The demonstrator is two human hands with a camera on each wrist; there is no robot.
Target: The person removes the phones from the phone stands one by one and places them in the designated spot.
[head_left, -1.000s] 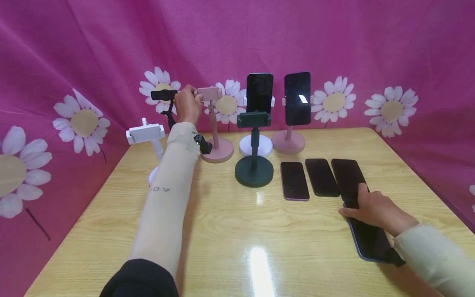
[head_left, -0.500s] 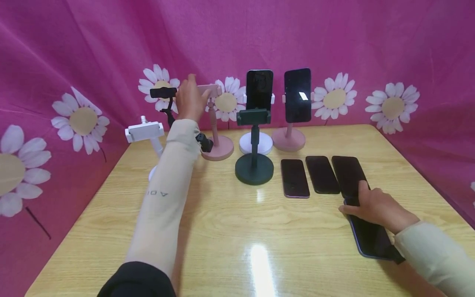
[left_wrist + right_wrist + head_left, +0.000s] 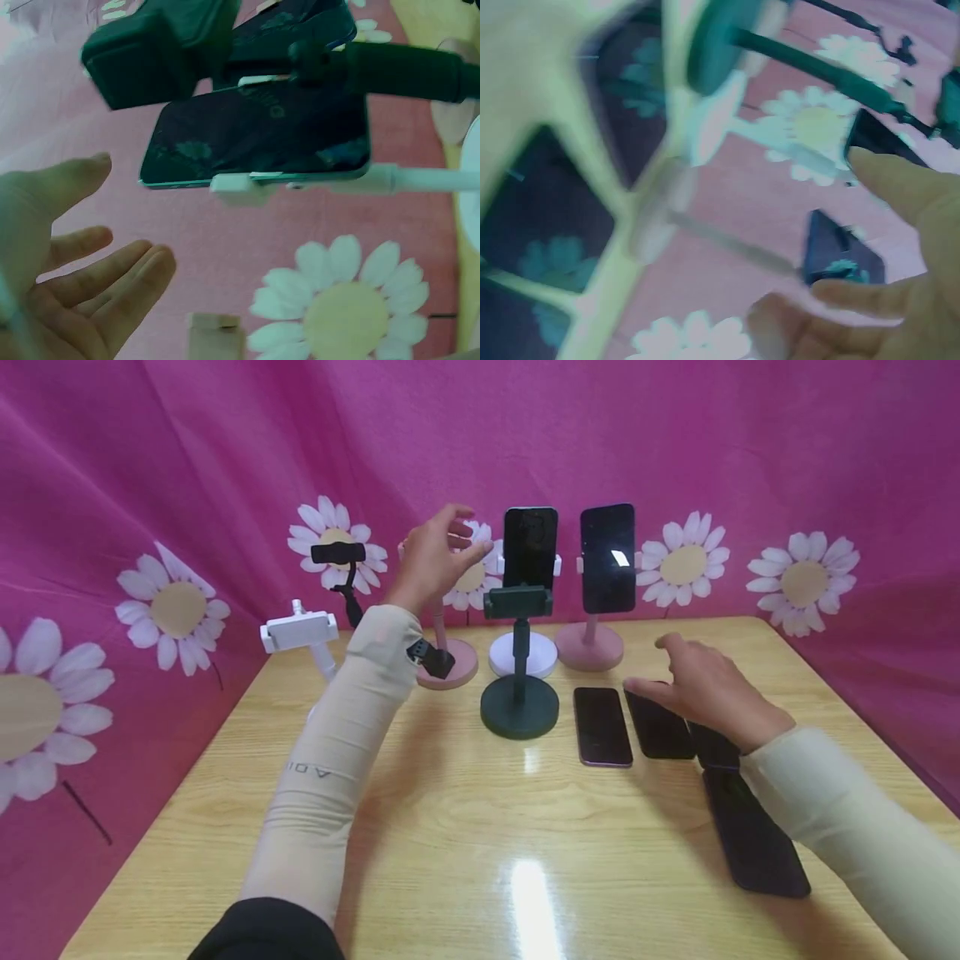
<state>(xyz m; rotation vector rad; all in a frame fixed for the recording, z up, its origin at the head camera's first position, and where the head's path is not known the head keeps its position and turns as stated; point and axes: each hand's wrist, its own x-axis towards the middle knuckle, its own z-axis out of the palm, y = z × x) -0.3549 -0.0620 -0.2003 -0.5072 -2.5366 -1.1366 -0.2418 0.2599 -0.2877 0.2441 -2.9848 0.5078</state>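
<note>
My left hand (image 3: 438, 556) is raised with nothing in it, fingers loosely bent, over a pink phone stand (image 3: 459, 670) whose holder it mostly hides. Just right of it, a phone (image 3: 529, 545) sits upright in a white stand (image 3: 542, 656); the left wrist view shows this phone (image 3: 259, 135) apart from the fingertips. My right hand (image 3: 708, 689) hovers with spread fingers above the phones lying on the table, partly covering one phone (image 3: 716, 748). Beyond it, another phone (image 3: 607, 560) is held in a second pink stand (image 3: 588, 647).
A dark green stand (image 3: 519, 710) stands mid-table. A white stand (image 3: 300, 632) and a black holder (image 3: 338, 553) are at the left. More phones lie flat: a purple-edged phone (image 3: 603, 727), a black phone (image 3: 660, 727) and a larger phone (image 3: 756, 835). A flowered pink cloth hangs behind.
My left hand has left the pink stand's holder and moved right, towards the white stand's phone. My right hand has lifted off the nearest flat phone and moved forward and left.
</note>
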